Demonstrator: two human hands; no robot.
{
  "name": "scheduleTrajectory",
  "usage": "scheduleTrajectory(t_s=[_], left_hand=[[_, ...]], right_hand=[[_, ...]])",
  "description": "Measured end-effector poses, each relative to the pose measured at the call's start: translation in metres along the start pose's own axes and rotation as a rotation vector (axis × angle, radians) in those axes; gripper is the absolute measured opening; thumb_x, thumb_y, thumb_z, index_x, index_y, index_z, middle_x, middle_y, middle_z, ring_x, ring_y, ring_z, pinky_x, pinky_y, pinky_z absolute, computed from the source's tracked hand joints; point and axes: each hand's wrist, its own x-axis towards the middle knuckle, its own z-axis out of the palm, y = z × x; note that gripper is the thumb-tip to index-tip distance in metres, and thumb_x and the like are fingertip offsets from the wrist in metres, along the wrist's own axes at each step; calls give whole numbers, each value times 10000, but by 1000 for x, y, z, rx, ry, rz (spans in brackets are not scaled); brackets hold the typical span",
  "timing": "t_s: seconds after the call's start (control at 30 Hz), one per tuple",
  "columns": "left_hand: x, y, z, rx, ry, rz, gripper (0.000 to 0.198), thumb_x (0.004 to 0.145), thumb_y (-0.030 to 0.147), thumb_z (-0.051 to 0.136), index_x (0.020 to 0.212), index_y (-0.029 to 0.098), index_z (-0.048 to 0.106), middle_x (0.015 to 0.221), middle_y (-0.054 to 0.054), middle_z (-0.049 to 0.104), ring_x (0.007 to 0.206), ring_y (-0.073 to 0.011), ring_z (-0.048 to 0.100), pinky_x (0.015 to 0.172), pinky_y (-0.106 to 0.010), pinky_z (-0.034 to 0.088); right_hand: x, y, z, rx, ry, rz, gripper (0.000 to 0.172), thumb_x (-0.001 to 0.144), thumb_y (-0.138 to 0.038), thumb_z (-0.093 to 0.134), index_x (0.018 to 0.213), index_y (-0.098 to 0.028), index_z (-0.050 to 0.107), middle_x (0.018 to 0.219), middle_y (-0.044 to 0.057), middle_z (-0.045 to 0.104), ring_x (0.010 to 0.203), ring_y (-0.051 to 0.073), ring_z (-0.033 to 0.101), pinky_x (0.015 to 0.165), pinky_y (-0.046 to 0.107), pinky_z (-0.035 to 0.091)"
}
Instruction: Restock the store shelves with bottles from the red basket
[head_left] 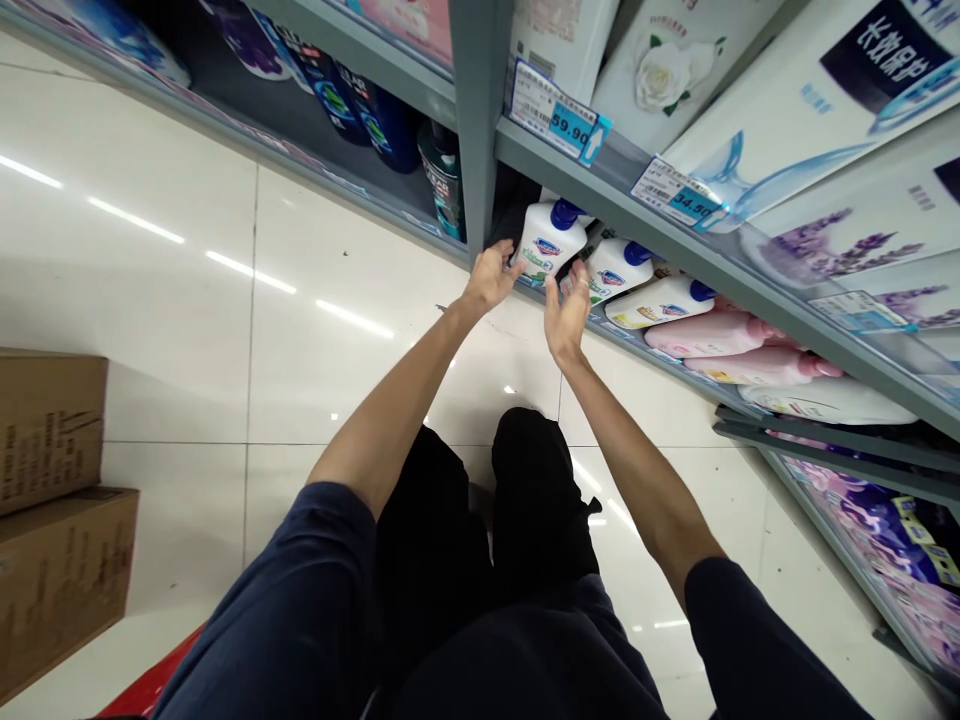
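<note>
by the upright (476,120), hands (491,278) (568,310) near likely soap bottles (556,240)

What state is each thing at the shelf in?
Left hand: open, fingertips on the front white blue-capped bottle
Right hand: open, fingers raised beside that bottle
Next white blue-capped bottle: shelved, untouched
Pink bottles: shelved in a row, untouched
Price tag: on the shelf edge, reads 59.90
Cardboard cartons: stacked on the tiled floor
</note>
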Motion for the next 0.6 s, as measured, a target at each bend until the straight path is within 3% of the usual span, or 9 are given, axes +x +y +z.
scheduleTrajectory(t_s=[0.1,0.2,0.3,0.37,0.5,0.6], left_hand=[[-28,7,-7,7,28,-28,468,996,446,792,1358,165,698,1319,-186,782,1241,-301,772,1196,-508,584],[-58,24,-14,97,8,-94,235,1002,317,758,1200,190,758,1118,-116,824,1083,-249,794,1112,-426,624],[-92,47,-23,303,-51,-232,121,1002,220,698,1081,183,782,1107,-117,831,1087,-251,789,1137,-415,602],[-119,63,-30,418,-97,-299,112,978,181,680,1016,162,784,1099,-137,831,1119,-269,782,1171,-420,575],[-180,89,-49,540,-220,-377,91,909,160,689,912,174,779,936,-99,820,1002,-257,786,1045,-356,615],[-206,97,-62,620,-302,-410,114,831,140,729,732,195,737,808,-75,781,916,-268,774,950,-348,628]], right_hand=[[-36,3,-17,131,74,71,616,1140,-525,427,1647,-174,423,1564,214,625,1483,274,634,1240,489,558],[-43,14,-31,127,-29,126,470,1106,-469,540,1458,-166,614,1336,177,762,1233,261,763,1115,425,633],[-37,25,-36,47,-184,267,385,1085,-342,593,1403,-134,653,1152,131,807,934,216,795,1037,399,654],[-48,27,-42,26,-245,340,362,1088,-283,590,1403,-115,652,1125,121,813,857,188,781,1011,379,653],[-124,28,-82,35,-247,384,226,1081,-234,616,1244,-129,732,1082,107,829,820,167,769,930,337,658],[-185,39,-126,10,-226,413,122,1036,-181,659,1008,-134,768,930,100,824,708,184,744,857,374,665]])
